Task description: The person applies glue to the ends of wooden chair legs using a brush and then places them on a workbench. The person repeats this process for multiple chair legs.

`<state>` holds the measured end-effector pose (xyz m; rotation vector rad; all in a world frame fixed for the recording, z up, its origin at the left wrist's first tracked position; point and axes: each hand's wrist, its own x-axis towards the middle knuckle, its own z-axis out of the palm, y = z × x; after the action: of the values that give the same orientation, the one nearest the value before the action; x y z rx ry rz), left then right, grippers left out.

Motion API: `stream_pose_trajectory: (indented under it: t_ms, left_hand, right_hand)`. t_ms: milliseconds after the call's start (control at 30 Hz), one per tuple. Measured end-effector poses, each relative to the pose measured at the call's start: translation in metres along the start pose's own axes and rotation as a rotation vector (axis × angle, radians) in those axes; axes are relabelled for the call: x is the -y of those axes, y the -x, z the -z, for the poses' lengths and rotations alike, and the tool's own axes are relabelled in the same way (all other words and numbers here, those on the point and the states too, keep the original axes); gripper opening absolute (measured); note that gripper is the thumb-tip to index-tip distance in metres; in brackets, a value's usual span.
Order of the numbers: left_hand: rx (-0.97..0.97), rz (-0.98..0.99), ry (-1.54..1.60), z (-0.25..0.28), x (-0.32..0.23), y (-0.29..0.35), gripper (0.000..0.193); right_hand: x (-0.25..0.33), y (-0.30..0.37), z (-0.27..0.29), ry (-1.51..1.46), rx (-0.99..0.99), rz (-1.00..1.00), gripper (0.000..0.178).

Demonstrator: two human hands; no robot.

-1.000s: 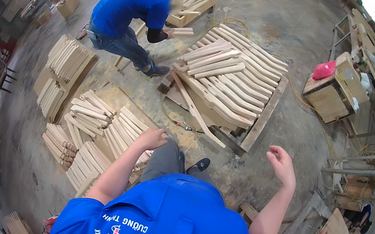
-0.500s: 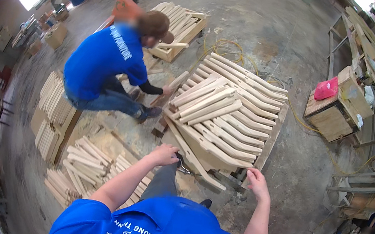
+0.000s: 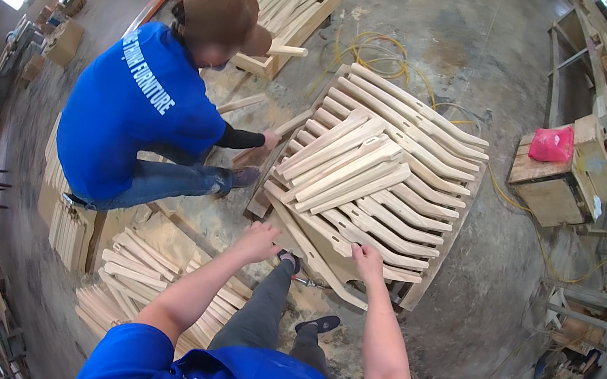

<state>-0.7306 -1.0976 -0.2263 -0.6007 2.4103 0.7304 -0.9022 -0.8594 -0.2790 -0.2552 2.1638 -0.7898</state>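
A pallet-like stack of long, curved pale wooden pieces (image 3: pixel 421 181) lies in front of me, with several shorter wooden pieces (image 3: pixel 351 169) piled slantwise on top. My right hand (image 3: pixel 366 264) is closed at the near edge of the stack, its fingers gripping the nearest curved wooden piece (image 3: pixel 325 229). Left of it, my left hand (image 3: pixel 257 243) hovers beside the stack's near left corner, fingers apart and holding nothing I can see. Between my hands, a separate curved wooden piece (image 3: pixel 322 270) slants down toward my feet.
A co-worker (image 3: pixel 139 114) in a blue shirt bends at the left, one hand on a wooden piece by the stack. More wooden pieces (image 3: pixel 138 266) lie on the floor at lower left. A wooden crate (image 3: pixel 550 179) stands right; a yellow hose (image 3: pixel 400 65) coils behind the stack.
My right hand has moved left along the stack's near edge and closed on the nearest curved piece. The left hand has shifted slightly. The co-worker appears farther left and larger.
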Motion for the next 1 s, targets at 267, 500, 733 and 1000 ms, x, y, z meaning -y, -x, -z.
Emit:
stream_pose_trajectory:
  t_ms: [267, 500, 733, 1000]
  left_hand:
    - [-0.150, -0.165, 0.358, -0.047, -0.017, 0.002, 0.034]
    - [-0.426, -0.094, 0.413, -0.021, 0.026, -0.143, 0.031]
    - [-0.370, 0.046, 0.311, -0.032, 0.090, -0.328, 0.049]
    - [-0.201, 0.169, 0.514, -0.074, 0.091, -0.457, 0.068]
  right_hand:
    - [-0.087, 0.017, -0.031, -0.344, -0.123, -0.035, 0.021]
    - [-0.101, -0.037, -0.033, -0.683, 0.019, -0.470, 0.046]
    - [-0.092, -0.177, -0.081, -1.124, -0.133, -0.560, 0.069]
    - [-0.117, -0.281, -0.113, -1.305, -0.279, -0.533, 0.068]
